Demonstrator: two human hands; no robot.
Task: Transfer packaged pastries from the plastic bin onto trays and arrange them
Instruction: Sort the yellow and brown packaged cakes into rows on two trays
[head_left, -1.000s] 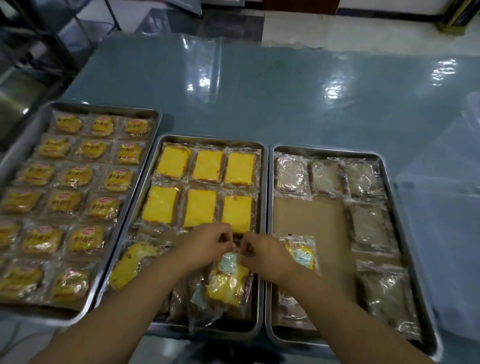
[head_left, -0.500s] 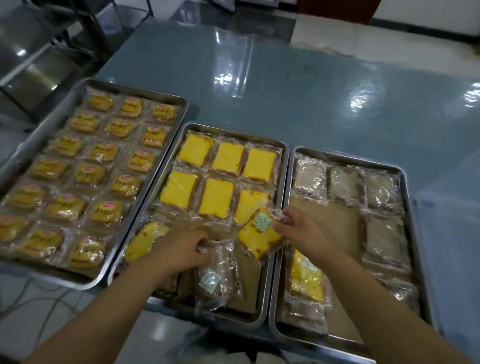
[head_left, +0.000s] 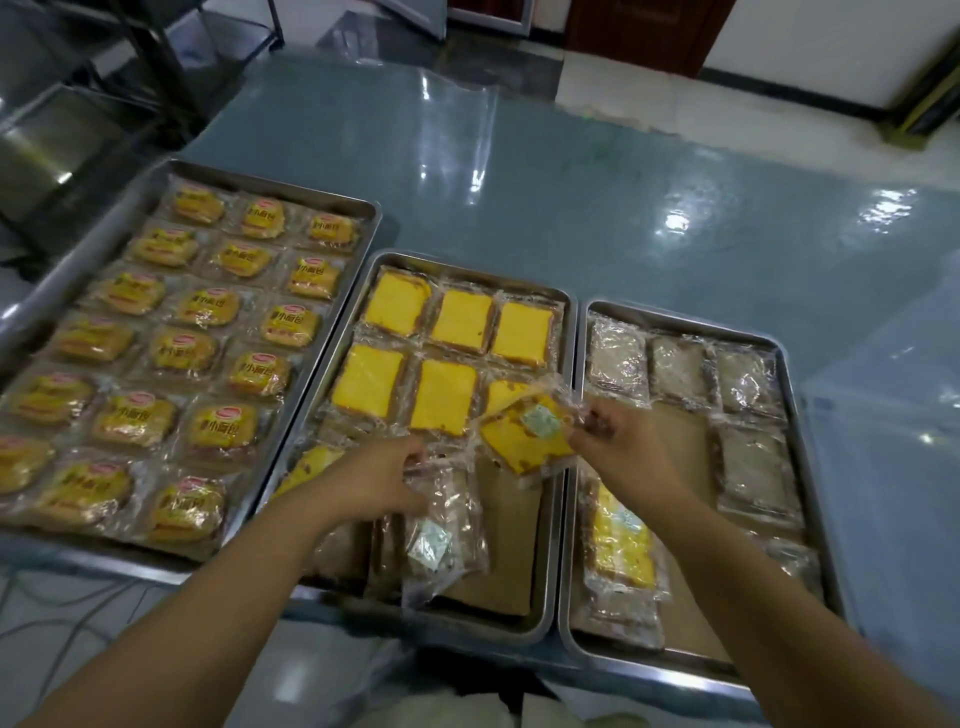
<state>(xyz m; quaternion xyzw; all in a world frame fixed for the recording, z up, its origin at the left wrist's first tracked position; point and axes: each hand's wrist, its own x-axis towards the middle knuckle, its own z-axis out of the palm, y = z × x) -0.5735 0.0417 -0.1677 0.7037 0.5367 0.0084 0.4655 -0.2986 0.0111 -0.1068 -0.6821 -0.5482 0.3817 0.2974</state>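
Presently, we find the right hand (head_left: 618, 449) with its grip clamped on a yellow cake packet (head_left: 519, 441), fingers and thumb pinching the wrapper's right edge. The packet is held tilted above the middle tray (head_left: 467, 263), near that tray's right rim, and it overlaps the third packet of the second row. A small pale sachet (head_left: 540, 422) shows through its wrapper.

The left hand (head_left: 374, 478) lies lower over the same tray, fingers curled at the top seam of a brownish packet (head_left: 447, 525) that lies on the tray's paper lining. We cannot tell whether that grip is closed on the seam or merely resting against it.

The middle tray carries sorted cake packets (head_left: 462, 319) in two rows of three at its far end; loose packets lie unsorted at its near end. The left tray (head_left: 291, 185) is filled with bun packets (head_left: 208, 306) in rows of three, each with a red-and-yellow label. The right tray (head_left: 675, 315) holds pale packets (head_left: 680, 364) along its far end and right side, and a lone yellow packet (head_left: 621, 540) on a stack at its near left. All three trays sit side by side on the blue-green bench (head_left: 571, 182). A translucent plastic bin (head_left: 893, 467) stands just beside the right tray.
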